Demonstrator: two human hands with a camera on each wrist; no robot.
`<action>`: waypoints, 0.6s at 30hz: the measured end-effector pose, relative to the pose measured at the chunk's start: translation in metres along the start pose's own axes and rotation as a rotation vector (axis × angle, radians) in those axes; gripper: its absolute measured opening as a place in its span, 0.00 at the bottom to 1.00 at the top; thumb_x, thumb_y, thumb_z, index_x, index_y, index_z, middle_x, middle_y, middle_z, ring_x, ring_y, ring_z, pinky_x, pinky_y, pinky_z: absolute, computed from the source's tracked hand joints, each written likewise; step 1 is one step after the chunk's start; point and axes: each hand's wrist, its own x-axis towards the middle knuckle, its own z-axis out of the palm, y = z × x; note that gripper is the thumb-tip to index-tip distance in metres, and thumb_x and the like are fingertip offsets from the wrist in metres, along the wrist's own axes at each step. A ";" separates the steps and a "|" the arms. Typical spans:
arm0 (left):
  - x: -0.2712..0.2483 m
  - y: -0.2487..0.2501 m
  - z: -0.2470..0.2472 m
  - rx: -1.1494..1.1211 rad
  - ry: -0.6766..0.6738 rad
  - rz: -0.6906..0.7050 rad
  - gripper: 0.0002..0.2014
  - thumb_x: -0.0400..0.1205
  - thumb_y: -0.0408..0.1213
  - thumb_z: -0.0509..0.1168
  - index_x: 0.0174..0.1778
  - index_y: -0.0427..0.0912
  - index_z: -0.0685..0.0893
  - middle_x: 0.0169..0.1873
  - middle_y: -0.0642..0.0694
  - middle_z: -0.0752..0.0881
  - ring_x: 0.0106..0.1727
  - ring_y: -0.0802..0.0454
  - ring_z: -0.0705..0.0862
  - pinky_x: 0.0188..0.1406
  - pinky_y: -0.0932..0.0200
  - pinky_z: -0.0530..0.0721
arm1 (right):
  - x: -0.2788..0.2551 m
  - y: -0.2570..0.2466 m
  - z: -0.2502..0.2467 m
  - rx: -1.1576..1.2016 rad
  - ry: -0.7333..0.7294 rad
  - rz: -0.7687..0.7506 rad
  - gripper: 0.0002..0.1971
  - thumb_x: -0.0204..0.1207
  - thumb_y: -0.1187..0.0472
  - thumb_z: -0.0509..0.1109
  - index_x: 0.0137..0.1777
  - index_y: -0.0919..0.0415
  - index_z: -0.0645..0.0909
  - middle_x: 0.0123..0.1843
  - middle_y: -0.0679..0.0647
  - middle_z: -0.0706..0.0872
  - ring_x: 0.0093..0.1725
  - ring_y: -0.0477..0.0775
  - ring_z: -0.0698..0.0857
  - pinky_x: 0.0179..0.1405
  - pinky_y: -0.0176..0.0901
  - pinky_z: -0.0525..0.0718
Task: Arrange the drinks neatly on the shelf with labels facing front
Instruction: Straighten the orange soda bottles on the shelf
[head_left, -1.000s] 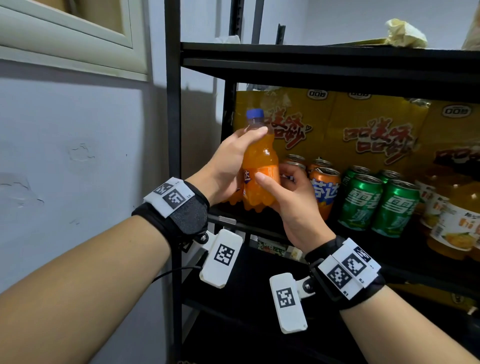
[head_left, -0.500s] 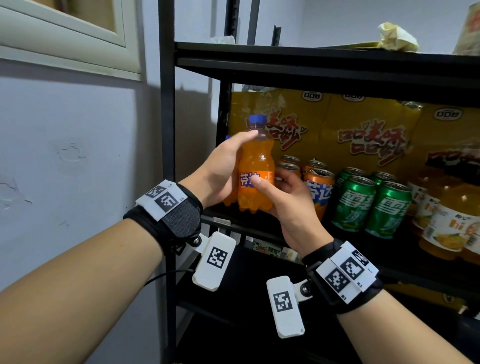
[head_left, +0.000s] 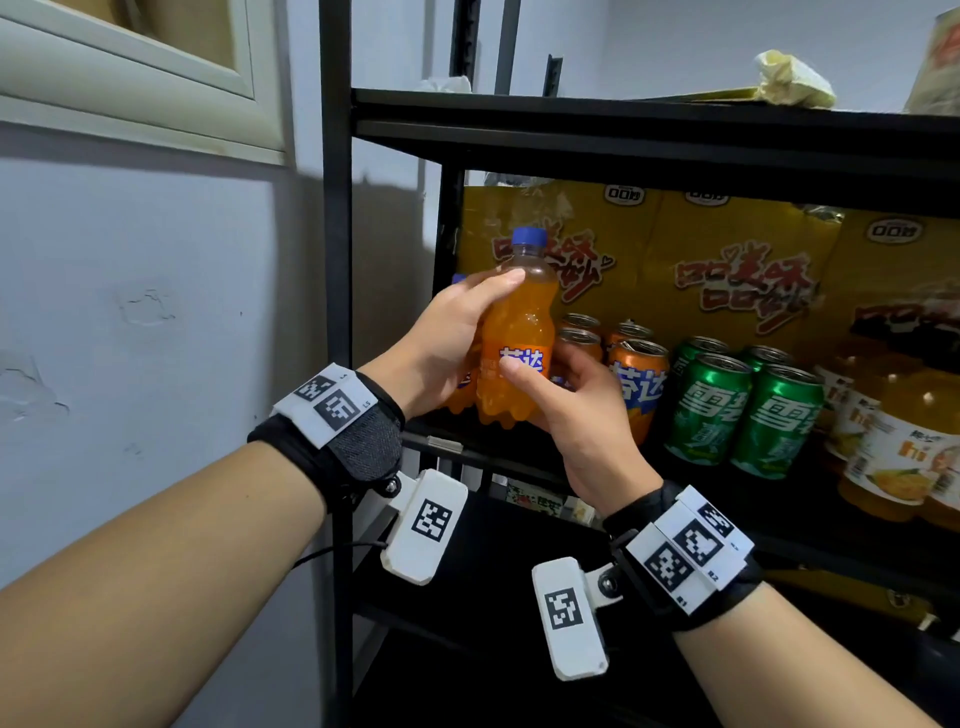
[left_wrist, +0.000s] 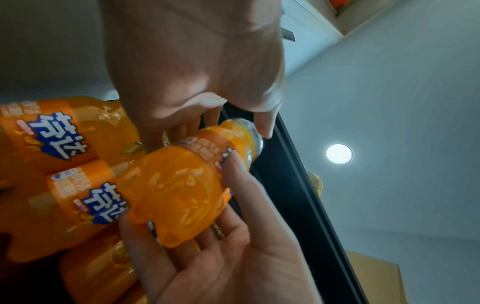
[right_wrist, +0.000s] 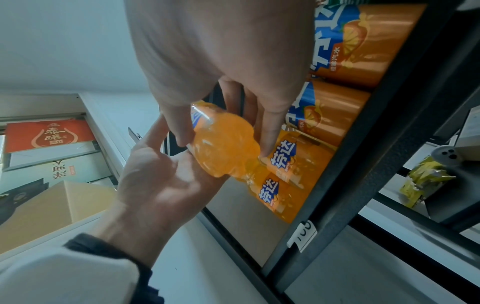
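While held at the shelf's left front corner, upright, label turned to the front:
Orange soda bottle (head_left: 517, 343): blue cap, orange label with blue-and-white characters; gripped by both hands, base just above the shelf edge (head_left: 467, 454).
Left hand (head_left: 447, 338): wrapped round the bottle's left side, thumb laid across the shoulder below the neck, fingers curled behind.
Right hand (head_left: 571, 410): closed on the lower half from the right, thumb tip pressed on the label, fingers curled round the back; from the left wrist view, palm cupped under the lobed base.
More orange soda bottles (left_wrist: 59, 139): just behind and left of the held one, labels showing.
Orange soda cans (head_left: 636, 384): just right of the held bottle, in rows running back.
Green soda cans (head_left: 743, 415): right of the orange cans, two rows, labels forward.
Juice bottles (head_left: 893, 457): far right, partly cut off.
Yellow snack bags (head_left: 727, 260): standing along the back of the shelf behind all the drinks.
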 end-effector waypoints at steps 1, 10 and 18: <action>-0.001 0.000 0.000 -0.009 0.002 -0.004 0.19 0.89 0.46 0.64 0.72 0.39 0.83 0.59 0.36 0.91 0.53 0.43 0.92 0.48 0.50 0.91 | 0.000 -0.001 0.001 0.023 0.009 0.004 0.30 0.65 0.43 0.86 0.67 0.47 0.84 0.61 0.49 0.93 0.61 0.53 0.92 0.61 0.62 0.91; -0.001 -0.005 -0.001 0.008 0.094 0.093 0.21 0.82 0.46 0.74 0.68 0.42 0.84 0.59 0.40 0.91 0.58 0.43 0.92 0.52 0.48 0.92 | 0.008 -0.013 -0.002 -0.086 -0.036 -0.068 0.22 0.75 0.43 0.81 0.67 0.45 0.83 0.61 0.46 0.92 0.57 0.41 0.92 0.53 0.41 0.92; -0.008 -0.004 -0.002 0.085 -0.055 -0.063 0.25 0.86 0.59 0.65 0.71 0.43 0.84 0.59 0.41 0.92 0.59 0.43 0.92 0.51 0.48 0.92 | 0.012 -0.020 -0.003 -0.108 -0.007 -0.123 0.18 0.75 0.47 0.83 0.62 0.42 0.81 0.56 0.41 0.92 0.54 0.35 0.90 0.44 0.31 0.89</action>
